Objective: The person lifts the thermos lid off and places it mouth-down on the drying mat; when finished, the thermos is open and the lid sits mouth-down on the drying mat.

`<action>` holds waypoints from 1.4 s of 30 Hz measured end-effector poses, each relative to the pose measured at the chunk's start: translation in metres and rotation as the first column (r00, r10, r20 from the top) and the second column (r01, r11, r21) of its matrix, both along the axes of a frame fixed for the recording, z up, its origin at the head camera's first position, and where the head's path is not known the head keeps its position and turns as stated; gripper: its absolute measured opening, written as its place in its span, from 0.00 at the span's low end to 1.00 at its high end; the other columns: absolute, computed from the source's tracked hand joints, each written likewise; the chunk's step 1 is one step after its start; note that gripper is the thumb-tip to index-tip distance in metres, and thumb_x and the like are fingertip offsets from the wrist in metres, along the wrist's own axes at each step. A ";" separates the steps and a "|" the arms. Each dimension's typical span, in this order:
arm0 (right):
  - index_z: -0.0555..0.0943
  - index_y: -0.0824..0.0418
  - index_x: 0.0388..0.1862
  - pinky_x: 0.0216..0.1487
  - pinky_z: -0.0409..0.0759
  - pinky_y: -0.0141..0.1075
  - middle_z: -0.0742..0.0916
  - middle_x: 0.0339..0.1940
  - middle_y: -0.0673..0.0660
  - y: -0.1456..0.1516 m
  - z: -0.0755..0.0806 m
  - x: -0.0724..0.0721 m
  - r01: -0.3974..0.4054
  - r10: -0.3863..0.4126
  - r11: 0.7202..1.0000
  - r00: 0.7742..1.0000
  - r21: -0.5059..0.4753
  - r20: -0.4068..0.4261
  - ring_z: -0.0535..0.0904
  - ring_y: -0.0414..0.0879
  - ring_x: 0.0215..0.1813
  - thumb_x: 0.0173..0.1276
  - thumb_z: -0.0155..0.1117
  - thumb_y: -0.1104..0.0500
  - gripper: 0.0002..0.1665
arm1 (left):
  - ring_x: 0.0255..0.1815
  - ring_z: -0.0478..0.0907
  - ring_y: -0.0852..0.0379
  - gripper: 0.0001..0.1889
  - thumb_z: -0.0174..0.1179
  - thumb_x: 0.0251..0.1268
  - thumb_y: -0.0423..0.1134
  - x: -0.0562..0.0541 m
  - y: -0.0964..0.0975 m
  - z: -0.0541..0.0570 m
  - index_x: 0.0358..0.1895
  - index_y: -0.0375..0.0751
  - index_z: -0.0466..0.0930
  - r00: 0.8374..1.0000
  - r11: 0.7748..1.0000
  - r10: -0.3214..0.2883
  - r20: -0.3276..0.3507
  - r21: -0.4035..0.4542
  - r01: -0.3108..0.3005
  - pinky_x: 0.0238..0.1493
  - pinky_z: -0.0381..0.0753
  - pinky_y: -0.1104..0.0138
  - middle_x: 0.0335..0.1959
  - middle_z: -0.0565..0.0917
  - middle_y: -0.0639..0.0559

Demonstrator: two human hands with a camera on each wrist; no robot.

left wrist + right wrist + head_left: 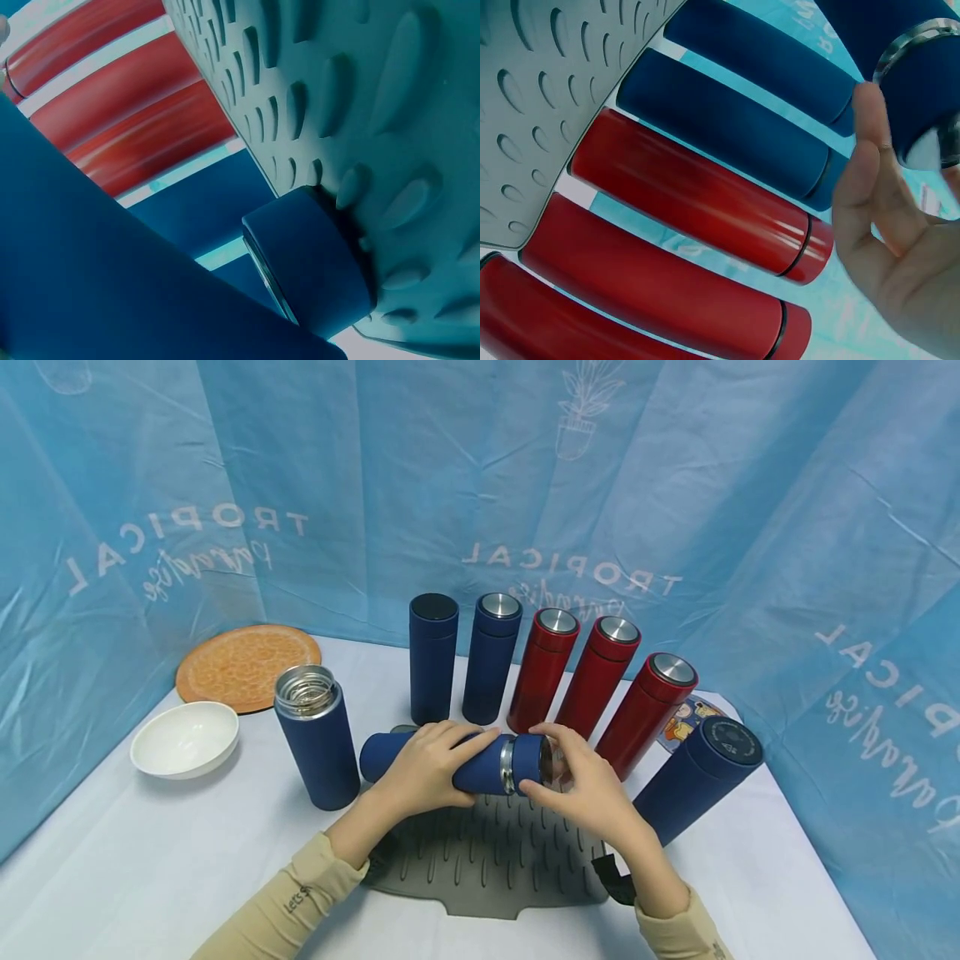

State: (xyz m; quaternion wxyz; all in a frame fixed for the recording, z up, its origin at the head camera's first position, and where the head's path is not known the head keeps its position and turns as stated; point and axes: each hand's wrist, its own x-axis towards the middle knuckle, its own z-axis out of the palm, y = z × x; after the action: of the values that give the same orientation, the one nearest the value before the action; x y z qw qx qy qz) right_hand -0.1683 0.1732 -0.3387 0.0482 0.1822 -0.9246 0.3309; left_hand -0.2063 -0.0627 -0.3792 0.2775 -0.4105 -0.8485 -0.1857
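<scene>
A blue thermos flask lies sideways in the air over a grey ridged mat. My left hand grips its body from above. At its right end my right hand holds the blue lid between thumb and fingers. A silver ring shows between lid and body. In the right wrist view, fingertips are right at that ring. A loose blue lid sits on the mat in the left wrist view, hidden behind the flask from the head. Left of my hands stands an uncapped blue flask, its threaded steel mouth showing.
Two capped blue flasks and three red flasks stand in a row behind the mat. Another blue flask is by my right forearm. To the left are a white bowl and a round orange-brown mat. A blue curtain encloses the table.
</scene>
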 end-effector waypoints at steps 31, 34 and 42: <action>0.66 0.43 0.63 0.40 0.75 0.40 0.75 0.49 0.53 0.015 -0.010 0.008 0.090 -0.105 0.990 0.982 -0.105 -0.155 0.71 0.46 0.43 0.51 0.70 0.53 0.39 | 0.54 0.73 0.41 0.47 0.77 0.32 0.40 -0.015 -0.013 0.010 0.65 0.46 0.64 0.969 0.877 0.180 0.171 0.418 -0.237 0.51 0.72 0.47 0.55 0.76 0.41; 0.66 0.42 0.63 0.39 0.76 0.39 0.75 0.48 0.53 0.015 -0.012 0.009 0.106 -0.117 0.991 0.982 -0.075 -0.151 0.71 0.46 0.43 0.51 0.69 0.52 0.39 | 0.53 0.73 0.40 0.46 0.76 0.34 0.40 -0.019 -0.015 0.012 0.65 0.47 0.64 0.956 0.827 0.214 0.199 0.484 -0.285 0.50 0.72 0.46 0.55 0.76 0.40; 0.67 0.42 0.62 0.35 0.78 0.43 0.75 0.48 0.52 0.017 -0.018 0.010 0.124 -0.128 0.991 0.983 -0.040 -0.129 0.71 0.49 0.43 0.50 0.69 0.49 0.38 | 0.55 0.71 0.40 0.46 0.75 0.36 0.38 -0.031 -0.021 0.015 0.65 0.48 0.63 0.932 0.708 0.284 0.225 0.606 -0.362 0.53 0.69 0.45 0.56 0.73 0.39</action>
State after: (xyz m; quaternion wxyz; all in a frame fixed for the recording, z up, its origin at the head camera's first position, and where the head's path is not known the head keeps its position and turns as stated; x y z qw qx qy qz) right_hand -0.1588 0.1898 -0.3564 0.1326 0.1438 -0.9238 0.3291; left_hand -0.2372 -0.0840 -0.3642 0.3791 -0.1254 -0.8074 -0.4343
